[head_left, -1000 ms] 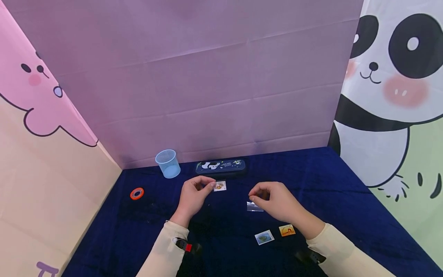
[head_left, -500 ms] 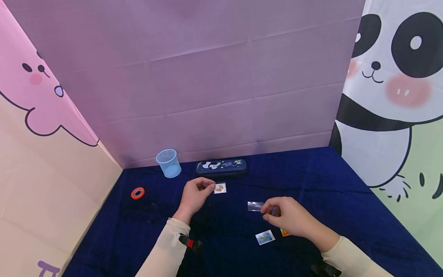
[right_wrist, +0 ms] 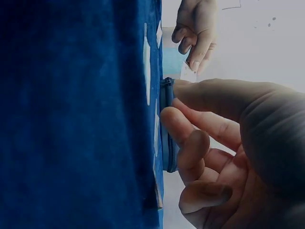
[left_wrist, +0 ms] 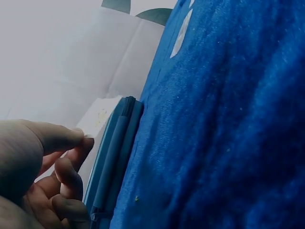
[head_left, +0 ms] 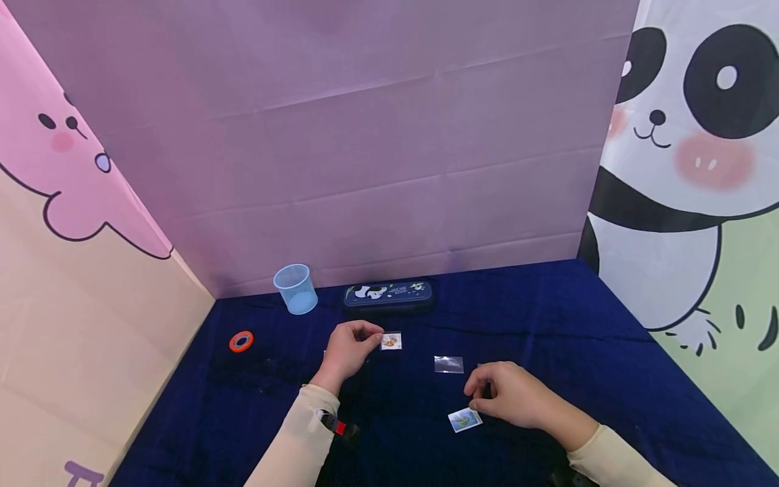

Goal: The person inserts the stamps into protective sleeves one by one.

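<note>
My left hand (head_left: 348, 350) pinches a small white-bordered stamp (head_left: 391, 341) by its left edge between thumb and forefinger. In the left wrist view the stamp (left_wrist: 102, 114) stands out past the fingertips, in front of the pencil case. My right hand (head_left: 514, 396) hovers low over the table with loosely curled fingers, and nothing shows between them. Just beneath its fingertips lies a blue-green picture stamp (head_left: 464, 420). A small clear plastic sleeve (head_left: 448, 365) is flat on the cloth between the hands. The orange stamp is hidden behind my right hand.
A dark blue panda pencil case (head_left: 388, 295) lies at the back, with a light blue cup (head_left: 296, 289) to its left. An orange ring-shaped roll (head_left: 241, 341) rests at the left on the dark blue cloth (head_left: 389, 439). Printed fabric walls (head_left: 389, 135) enclose the table.
My right hand has moved right and nearer to me, from above the clear sleeve to beside the blue-green stamp, covering the orange one. My left hand, still pinching its stamp, has come slightly nearer.
</note>
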A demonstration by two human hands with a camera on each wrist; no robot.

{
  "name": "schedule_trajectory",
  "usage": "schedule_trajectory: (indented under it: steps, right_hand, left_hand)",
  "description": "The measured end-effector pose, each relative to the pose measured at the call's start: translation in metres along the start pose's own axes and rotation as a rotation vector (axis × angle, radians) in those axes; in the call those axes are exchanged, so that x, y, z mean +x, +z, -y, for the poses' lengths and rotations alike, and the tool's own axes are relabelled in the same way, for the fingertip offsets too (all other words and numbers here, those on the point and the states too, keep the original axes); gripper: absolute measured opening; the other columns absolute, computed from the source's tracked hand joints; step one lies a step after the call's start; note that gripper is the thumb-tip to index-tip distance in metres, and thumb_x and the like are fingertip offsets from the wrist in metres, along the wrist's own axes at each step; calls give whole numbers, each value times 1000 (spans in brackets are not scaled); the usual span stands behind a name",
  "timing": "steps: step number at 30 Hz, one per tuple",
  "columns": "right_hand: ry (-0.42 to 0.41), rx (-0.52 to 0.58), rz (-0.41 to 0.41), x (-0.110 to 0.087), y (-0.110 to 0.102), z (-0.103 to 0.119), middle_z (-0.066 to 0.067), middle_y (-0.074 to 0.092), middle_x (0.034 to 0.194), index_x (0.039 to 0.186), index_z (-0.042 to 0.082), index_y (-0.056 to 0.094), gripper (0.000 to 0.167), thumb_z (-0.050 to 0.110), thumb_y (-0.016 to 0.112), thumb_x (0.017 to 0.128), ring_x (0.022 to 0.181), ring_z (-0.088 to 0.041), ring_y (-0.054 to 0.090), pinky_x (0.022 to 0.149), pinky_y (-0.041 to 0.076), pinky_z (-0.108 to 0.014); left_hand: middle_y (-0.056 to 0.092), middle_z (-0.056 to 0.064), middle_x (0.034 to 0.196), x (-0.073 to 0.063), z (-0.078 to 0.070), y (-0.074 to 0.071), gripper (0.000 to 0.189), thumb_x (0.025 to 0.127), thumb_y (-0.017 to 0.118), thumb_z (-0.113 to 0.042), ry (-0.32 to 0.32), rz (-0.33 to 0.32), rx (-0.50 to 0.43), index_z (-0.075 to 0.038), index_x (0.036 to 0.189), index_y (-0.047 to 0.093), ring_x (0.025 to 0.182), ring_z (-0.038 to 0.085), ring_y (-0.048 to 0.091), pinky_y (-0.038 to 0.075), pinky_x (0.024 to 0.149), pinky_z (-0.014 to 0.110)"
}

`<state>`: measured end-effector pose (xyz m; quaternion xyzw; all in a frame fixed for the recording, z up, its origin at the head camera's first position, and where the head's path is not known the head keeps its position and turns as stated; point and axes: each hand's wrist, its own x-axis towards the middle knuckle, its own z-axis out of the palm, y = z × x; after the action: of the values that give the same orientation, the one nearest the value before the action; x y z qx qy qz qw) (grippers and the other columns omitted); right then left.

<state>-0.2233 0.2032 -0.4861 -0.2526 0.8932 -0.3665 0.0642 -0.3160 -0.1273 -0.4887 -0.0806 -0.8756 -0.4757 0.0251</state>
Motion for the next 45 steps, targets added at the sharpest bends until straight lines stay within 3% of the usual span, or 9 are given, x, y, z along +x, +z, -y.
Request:
schedule_trajectory:
  steps: [8, 21, 36, 45]
  right_hand:
    - [-37, -28, 48, 2, 3, -2, 10, 63, 86, 108, 13, 78, 23, 13, 85, 87, 60, -2, 51, 55, 47, -25]
    - [-50, -66, 55, 3, 4, -1, 12, 57, 80, 108, 12, 80, 24, 14, 86, 85, 62, -2, 50, 55, 44, -25]
    - [-44, -84, 37, 1, 6, -4, 15, 55, 77, 90, 24, 76, 14, 15, 86, 85, 65, -1, 51, 60, 43, -25]
    - [-66, -87, 29, -1, 6, -4, 13, 57, 77, 90, 21, 77, 16, 14, 89, 82, 66, 0, 52, 61, 45, -24]
  left_hand:
    - [74, -4, 99, 3, 2, 4, 6, 99, 75, -19, -14, 29, 35, -20, 98, 80, 93, 18, 63, 52, 84, 41]
    - [75, -6, 92, 3, 5, 6, 4, 97, 77, -18, -31, 20, 108, -16, 100, 78, 86, 16, 64, 51, 81, 41]
    - [74, -8, 89, 1, 10, 12, 4, 95, 80, -21, -28, 1, 184, -18, 97, 78, 85, 13, 65, 52, 83, 43]
    - [72, -6, 90, 0, 14, 15, 5, 94, 81, -22, -37, 11, 185, -18, 96, 79, 84, 16, 63, 52, 81, 43]
